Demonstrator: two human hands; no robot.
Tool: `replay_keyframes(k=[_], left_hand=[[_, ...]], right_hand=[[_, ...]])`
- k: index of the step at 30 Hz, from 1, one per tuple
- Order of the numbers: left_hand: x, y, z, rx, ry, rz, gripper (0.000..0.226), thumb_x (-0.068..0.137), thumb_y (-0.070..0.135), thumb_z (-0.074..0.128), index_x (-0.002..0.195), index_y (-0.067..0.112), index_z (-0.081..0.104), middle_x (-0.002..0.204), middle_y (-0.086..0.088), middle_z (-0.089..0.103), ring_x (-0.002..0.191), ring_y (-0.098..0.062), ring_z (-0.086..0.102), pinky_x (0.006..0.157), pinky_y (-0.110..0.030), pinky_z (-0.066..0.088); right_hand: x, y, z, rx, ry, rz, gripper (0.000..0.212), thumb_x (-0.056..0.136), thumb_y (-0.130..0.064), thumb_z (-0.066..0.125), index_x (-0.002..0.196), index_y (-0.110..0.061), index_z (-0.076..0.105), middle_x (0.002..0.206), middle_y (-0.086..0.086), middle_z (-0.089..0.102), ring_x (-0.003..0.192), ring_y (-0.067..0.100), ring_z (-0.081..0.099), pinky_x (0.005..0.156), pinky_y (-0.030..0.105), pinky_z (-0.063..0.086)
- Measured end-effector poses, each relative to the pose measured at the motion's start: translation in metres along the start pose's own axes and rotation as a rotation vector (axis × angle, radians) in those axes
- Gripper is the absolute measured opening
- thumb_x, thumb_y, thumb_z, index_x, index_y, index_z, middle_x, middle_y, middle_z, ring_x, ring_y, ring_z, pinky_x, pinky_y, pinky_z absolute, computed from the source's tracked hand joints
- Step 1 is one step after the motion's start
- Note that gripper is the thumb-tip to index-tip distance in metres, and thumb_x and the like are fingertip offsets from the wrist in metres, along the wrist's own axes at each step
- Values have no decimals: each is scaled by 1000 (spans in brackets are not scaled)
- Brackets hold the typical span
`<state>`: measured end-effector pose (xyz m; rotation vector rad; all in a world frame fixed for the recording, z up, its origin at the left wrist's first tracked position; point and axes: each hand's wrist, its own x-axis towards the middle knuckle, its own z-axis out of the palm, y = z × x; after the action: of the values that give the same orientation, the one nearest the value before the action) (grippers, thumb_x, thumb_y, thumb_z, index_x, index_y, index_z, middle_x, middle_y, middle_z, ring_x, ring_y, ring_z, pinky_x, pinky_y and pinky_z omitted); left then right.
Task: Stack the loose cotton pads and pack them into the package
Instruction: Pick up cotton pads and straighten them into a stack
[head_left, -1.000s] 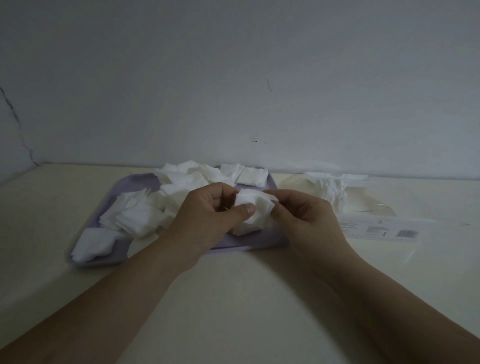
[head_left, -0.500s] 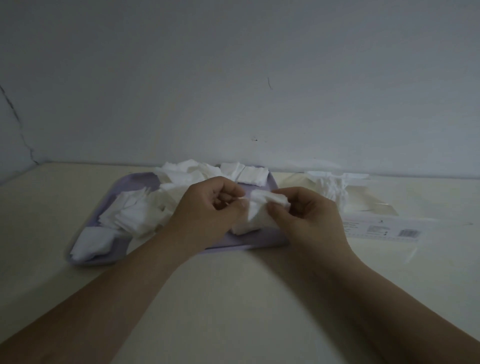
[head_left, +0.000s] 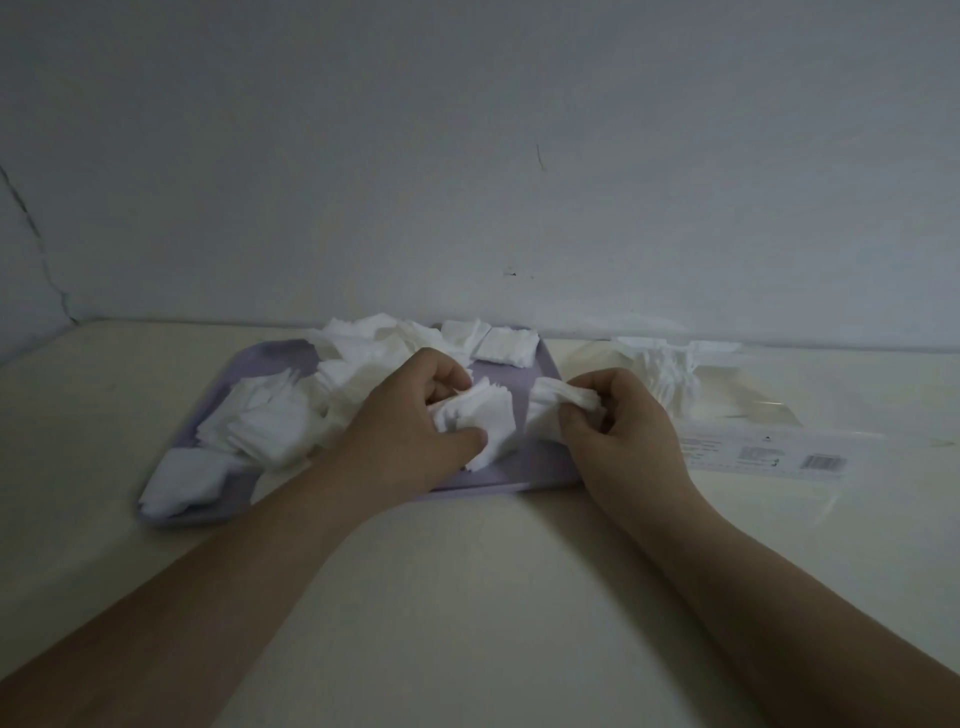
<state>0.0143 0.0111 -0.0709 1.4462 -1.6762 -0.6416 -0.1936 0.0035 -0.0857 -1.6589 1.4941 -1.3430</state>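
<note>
Since half a second ago my two hands have drawn apart: the bundle they worked on together is now split between them, with a gap of bare tray showing in between.

My left hand (head_left: 410, 431) grips a stack of cotton pads (head_left: 483, 421), fingers curled over its top edge and the thumb pressed against its near face. The stack is held above the front right part of the lavender tray (head_left: 270, 356), its edges roughly lined up, though a few pads stick out at the lower corner.

My right hand (head_left: 623, 436) pinches a smaller bunch of pads (head_left: 553, 397) between thumb and curled fingers; the bunch droops towards the left, over the tray's right edge. I cannot tell how many pads are in it.

Loose pads (head_left: 270, 421) lie heaped over the left and far parts of the tray, several overlapping and one sitting at the near left corner.

I see the package (head_left: 769, 457), clear plastic with a printed label, lying flat on the pale table (head_left: 467, 597) just to the right of the tray, beyond my right hand. Some white pads (head_left: 667, 374) already sit in its far end, close to the wall (head_left: 467, 156).
</note>
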Motion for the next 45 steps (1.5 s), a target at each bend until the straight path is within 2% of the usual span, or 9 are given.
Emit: replay_keyframes(k=[2,5,9,14,19,25,34,38,45], left_hand=[[0,5,-1,-110,-26,-43,45,67,24,77,109,33,63,96,-3,72,81,-31,71,68,-52,60],[2,9,-3,-160,2,-73,22,75,19,78,96,24,72,87,-13,74,69,-20,64,60,-39,54],[3,8,-4,-267,27,-145,24,89,6,70,98,28,75,72,8,69,55,-6,57,54,-22,49],[2,11,-5,-464,19,-157,20,90,0,70,106,12,73,79,4,75,61,-4,62,54,-16,48],[-2,10,-1,-589,-1,-171,24,89,-4,71,110,7,70,102,-9,80,91,-20,75,77,-26,60],[-3,6,4,-603,-77,-134,27,87,-7,72,112,6,70,106,-13,79,104,-33,74,93,-37,60],[-5,7,4,-597,-134,-90,26,86,-13,70,103,5,69,99,-17,77,81,-26,69,77,-34,59],[-5,8,2,-617,-184,-53,37,84,-18,69,110,8,68,109,-19,76,91,-23,72,80,-33,61],[-4,7,3,-640,-159,-46,40,87,-18,64,120,3,68,112,-22,75,97,-28,70,85,-34,58]], right_hand=[[0,0,0,11,2,-3,10,93,-14,65,95,-23,63,83,-6,69,70,4,60,59,10,43],[0,-1,-2,106,-3,-6,11,90,-10,66,92,-21,67,83,-2,72,73,10,65,65,18,47],[2,-10,-11,389,-83,-17,16,77,-8,68,84,-21,75,84,2,76,79,16,67,74,35,52],[-2,-23,-14,550,-234,-31,36,83,16,72,76,-20,76,78,4,75,74,16,66,68,24,52],[-4,-26,-10,625,-276,16,27,81,13,76,79,-13,75,75,5,76,65,14,67,61,22,54],[-4,-18,-4,622,-255,61,12,84,0,80,91,-9,78,86,14,78,80,23,67,80,38,54],[1,-10,-2,559,-213,51,14,84,-9,83,97,-13,78,91,18,77,77,24,68,72,38,55],[4,-2,-5,435,-281,20,51,77,-40,83,125,-28,70,119,6,75,110,29,71,98,50,57],[4,-2,-6,577,-305,-5,20,87,-16,76,105,-9,74,101,20,77,89,25,70,86,44,55]])
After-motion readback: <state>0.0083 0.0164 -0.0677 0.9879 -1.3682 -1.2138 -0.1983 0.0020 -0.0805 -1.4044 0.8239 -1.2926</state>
